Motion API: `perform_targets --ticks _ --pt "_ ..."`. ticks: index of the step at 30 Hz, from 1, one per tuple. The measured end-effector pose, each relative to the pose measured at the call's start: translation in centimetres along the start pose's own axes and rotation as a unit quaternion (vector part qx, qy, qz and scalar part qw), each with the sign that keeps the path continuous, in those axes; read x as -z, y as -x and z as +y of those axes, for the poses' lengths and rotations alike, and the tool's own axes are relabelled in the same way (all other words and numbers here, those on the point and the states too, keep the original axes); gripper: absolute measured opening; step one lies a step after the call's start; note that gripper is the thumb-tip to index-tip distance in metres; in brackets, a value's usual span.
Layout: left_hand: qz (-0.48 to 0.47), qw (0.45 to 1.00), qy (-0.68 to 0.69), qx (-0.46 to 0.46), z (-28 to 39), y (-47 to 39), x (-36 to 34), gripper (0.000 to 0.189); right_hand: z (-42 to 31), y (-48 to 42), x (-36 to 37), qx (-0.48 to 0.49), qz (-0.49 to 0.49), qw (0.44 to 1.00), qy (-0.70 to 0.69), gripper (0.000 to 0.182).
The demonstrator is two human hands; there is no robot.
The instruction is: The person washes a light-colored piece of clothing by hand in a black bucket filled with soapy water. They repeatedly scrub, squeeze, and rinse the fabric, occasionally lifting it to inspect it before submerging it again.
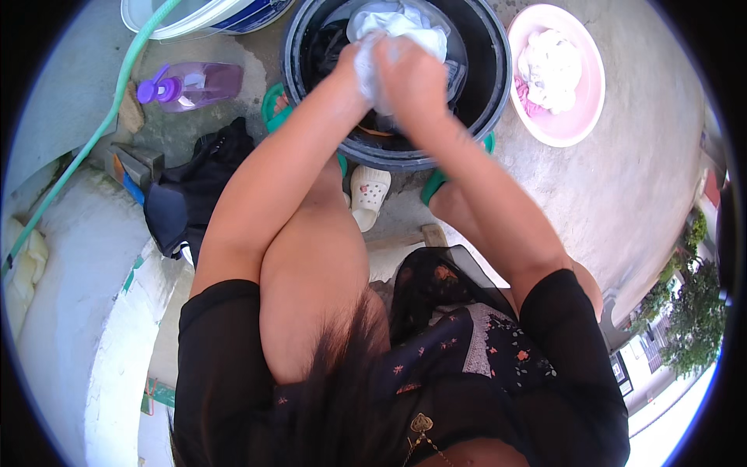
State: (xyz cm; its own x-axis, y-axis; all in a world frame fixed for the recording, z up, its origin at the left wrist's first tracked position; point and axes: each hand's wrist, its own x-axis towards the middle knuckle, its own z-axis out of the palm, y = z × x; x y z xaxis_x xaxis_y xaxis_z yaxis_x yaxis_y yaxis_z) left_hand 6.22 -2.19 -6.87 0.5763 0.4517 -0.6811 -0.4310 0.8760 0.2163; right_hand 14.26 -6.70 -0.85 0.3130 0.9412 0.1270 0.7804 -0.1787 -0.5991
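Note:
A round black plastic tub (503, 76) stands before me between my feet. Over it my left hand (355, 61) grips a wet, whitish cloth (366, 73). Pressed close beside it, my right hand (411, 73) is closed on the same cloth and blurred by motion. Beyond both hands, white fabric (417, 23) bulges up inside the tub. Dark wet clothes (327, 49) lie along the tub's left side. My hands and forearms hide part of what the tub holds.
A pink basin (594, 99) holding white laundry (551, 70) stands at right. To the left are a purple pump bottle (204, 84), a green hose (119, 99), a white-and-blue bucket (233, 17) and black garments (198, 169). A white clog (370, 195) lies below the tub.

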Motion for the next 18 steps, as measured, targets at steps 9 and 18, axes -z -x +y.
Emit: perform_targets --ticks 9,18 --pt "0.096 0.992 -0.065 -0.059 -0.6 1.7 -2.7 0.026 4.3 -2.2 -0.8 -0.049 -0.045 0.988 0.137 0.035" --pt "0.023 0.989 -0.054 -0.136 -2.4 -0.3 -0.7 0.024 6.1 -3.1 -0.7 -0.09 -0.034 0.991 0.092 0.042"
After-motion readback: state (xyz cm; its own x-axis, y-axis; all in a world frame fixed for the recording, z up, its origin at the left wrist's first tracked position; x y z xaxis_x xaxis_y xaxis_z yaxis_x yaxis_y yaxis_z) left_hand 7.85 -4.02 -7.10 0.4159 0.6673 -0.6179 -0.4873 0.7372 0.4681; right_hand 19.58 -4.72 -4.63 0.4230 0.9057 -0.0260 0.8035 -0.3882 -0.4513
